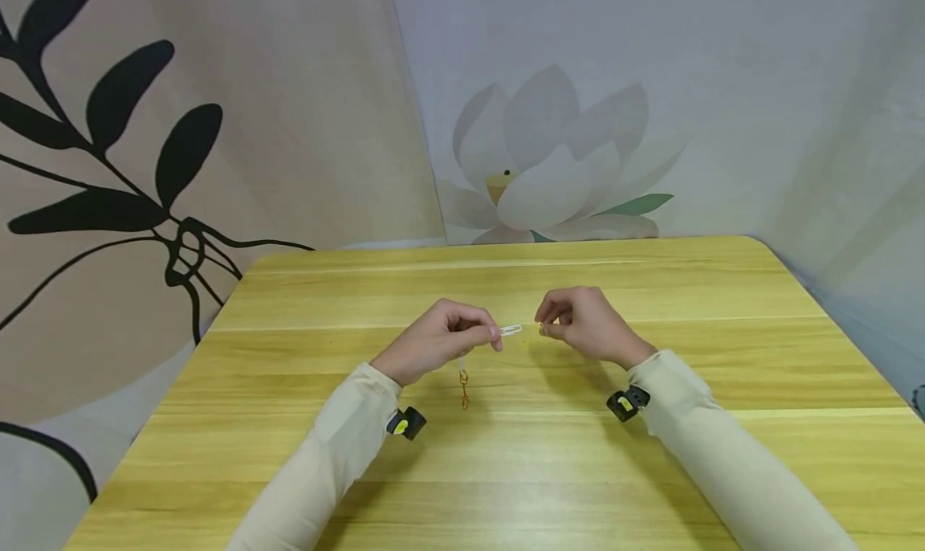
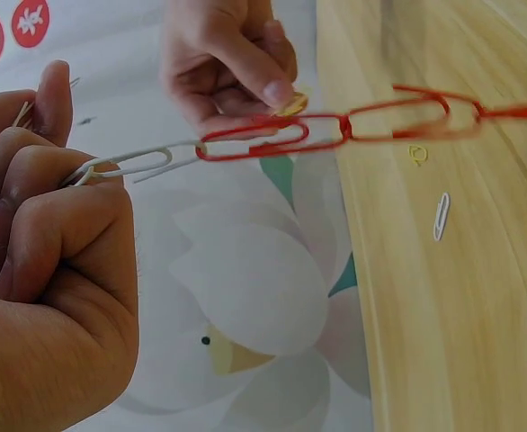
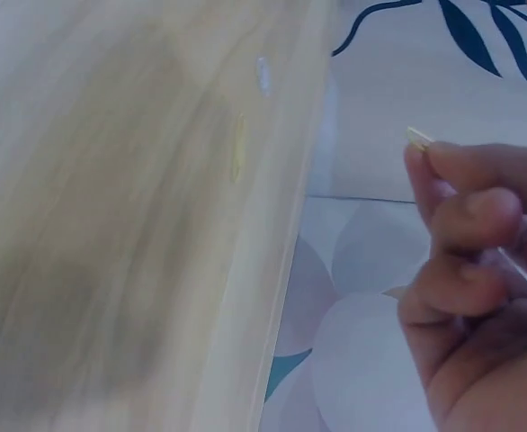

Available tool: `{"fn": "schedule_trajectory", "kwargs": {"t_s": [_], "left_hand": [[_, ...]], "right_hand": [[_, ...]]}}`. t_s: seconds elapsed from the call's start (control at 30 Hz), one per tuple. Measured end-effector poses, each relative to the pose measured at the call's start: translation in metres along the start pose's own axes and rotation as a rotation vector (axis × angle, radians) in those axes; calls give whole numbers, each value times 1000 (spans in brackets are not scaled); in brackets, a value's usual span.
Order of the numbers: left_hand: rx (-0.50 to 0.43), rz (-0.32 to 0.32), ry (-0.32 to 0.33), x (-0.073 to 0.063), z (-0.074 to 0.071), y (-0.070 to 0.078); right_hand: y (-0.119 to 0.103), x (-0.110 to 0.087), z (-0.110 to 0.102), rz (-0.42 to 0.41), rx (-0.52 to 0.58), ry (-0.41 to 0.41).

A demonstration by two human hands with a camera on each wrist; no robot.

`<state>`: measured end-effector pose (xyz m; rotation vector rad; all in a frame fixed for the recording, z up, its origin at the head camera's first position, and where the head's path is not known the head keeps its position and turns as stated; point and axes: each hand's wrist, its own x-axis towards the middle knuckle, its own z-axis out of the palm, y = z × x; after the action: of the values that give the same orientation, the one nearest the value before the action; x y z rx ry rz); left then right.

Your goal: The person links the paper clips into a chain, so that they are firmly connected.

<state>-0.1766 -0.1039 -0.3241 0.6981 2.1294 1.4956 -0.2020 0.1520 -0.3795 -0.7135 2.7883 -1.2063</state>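
Note:
My left hand grips a chain of paper clips. In the left wrist view a white clip comes out from the curled fingers, linked to a red clip and more red ones. The chain's orange-red end hangs below that hand in the head view. Right at the left fingertips a white paper clip shows. Between thumb and forefinger, my right hand pinches a yellow paper clip. A small gap separates the two hands.
On the wooden table lie a loose white paper clip and a yellow one, close together. Behind the table's far edge hangs a cloth printed with leaves and a lotus flower.

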Motion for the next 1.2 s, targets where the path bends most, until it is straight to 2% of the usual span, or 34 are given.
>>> {"fn": "schedule_trajectory", "kwargs": {"t_s": [0.27, 0.77, 1.2], "left_hand": [[3, -7, 4, 0, 0, 1], [35, -28, 8, 0, 1, 2], [42, -37, 11, -2, 0, 0]], "right_hand": [[-9, -4, -6, 4, 134, 38], [-31, -10, -11, -54, 224, 88], [-47, -18, -17, -98, 323, 42]]}}
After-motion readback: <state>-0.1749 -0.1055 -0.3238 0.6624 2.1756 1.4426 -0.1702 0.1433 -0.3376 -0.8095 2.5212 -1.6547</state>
